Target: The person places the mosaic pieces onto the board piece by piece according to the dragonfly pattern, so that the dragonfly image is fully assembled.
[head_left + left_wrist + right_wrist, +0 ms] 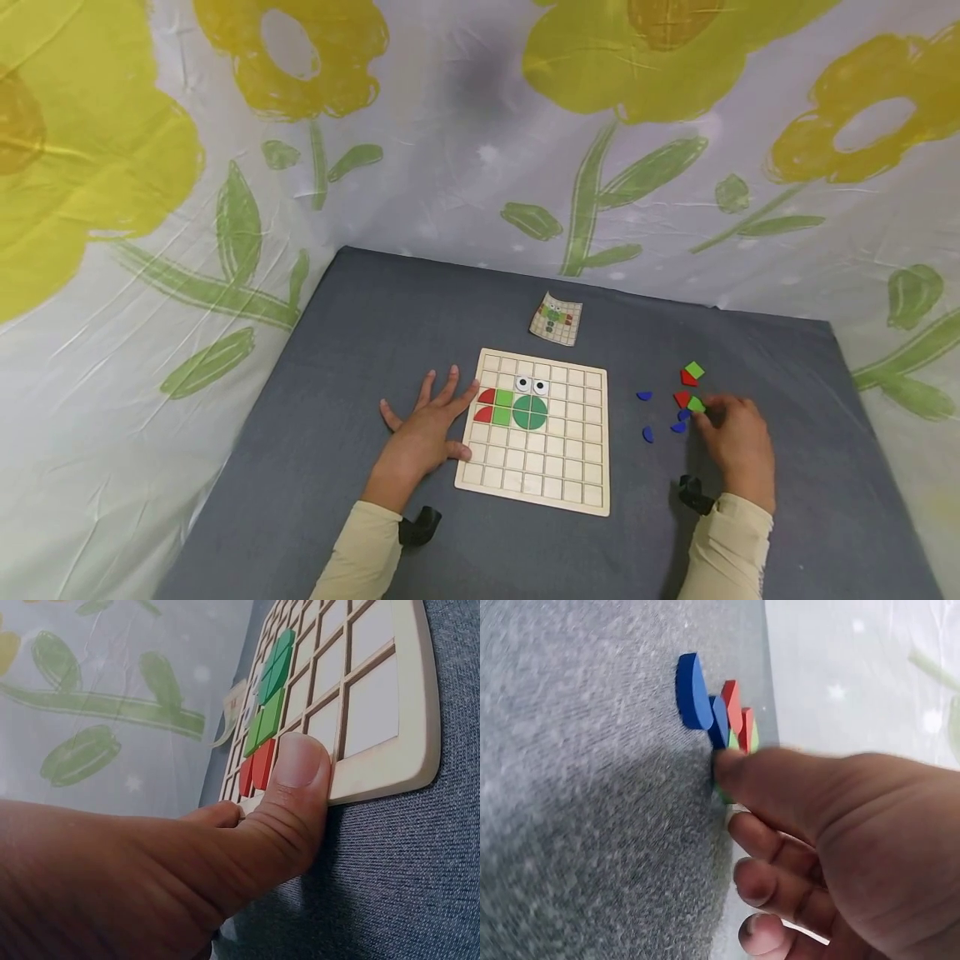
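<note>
A pale wooden grid board lies on the table. Two red pieces, two light green squares, a dark green circle of quarter pieces and two eye discs sit in its cells. My left hand is spread at the board's left side, its thumb resting on the frame. To the right of the board, my right hand pinches a light green square at table level. The thumb partly hides that square in the right wrist view.
Near the right hand lie blue half-round pieces, red pieces and another green square. A small patterned card lies behind the board. A flowered cloth hangs along the grey table's back edge.
</note>
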`<state>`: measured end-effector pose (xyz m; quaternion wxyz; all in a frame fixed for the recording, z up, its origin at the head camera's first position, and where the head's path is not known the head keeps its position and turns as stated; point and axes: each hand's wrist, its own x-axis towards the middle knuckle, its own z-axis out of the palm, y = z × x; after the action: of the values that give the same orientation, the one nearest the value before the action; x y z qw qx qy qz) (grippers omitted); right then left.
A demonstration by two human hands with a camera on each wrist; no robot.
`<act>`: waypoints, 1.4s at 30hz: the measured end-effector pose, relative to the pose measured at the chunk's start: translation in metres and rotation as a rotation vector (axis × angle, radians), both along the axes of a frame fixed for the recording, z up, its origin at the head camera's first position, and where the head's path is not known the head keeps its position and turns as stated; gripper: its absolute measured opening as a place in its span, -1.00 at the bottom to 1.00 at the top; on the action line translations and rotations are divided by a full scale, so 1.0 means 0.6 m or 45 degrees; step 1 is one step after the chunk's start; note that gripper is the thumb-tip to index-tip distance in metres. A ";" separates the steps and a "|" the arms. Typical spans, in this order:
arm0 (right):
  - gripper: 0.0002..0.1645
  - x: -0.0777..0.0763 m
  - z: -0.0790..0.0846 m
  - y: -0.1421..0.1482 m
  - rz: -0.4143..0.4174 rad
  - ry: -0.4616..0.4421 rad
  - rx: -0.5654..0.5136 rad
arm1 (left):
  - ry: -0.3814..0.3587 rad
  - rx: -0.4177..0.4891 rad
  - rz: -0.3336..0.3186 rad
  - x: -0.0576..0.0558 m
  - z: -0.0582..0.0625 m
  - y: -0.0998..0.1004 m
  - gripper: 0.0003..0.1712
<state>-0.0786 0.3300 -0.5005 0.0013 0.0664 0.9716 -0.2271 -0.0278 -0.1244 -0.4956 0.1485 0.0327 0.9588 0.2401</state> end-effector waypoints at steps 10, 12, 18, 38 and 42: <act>-0.51 0.004 0.006 0.003 -0.060 -0.101 -0.012 | -0.009 0.009 0.004 0.002 0.004 -0.001 0.24; -0.51 0.005 0.006 0.004 -0.063 -0.105 -0.033 | -0.011 0.006 0.005 0.002 0.004 -0.001 0.24; -0.56 0.009 0.003 -0.001 -0.014 -0.023 -0.061 | -0.014 0.007 0.005 0.003 0.000 0.000 0.24; -0.66 0.005 0.018 -0.141 0.430 0.265 -0.127 | -0.018 0.015 0.006 0.001 -0.002 -0.001 0.25; -0.63 0.005 0.020 -0.168 0.450 0.177 -0.134 | -0.017 0.012 0.015 0.000 0.000 0.000 0.25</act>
<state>-0.0754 0.2292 -0.4885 -0.0226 -0.1211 0.9526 -0.2780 -0.0278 -0.1245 -0.4959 0.1534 0.0263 0.9567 0.2458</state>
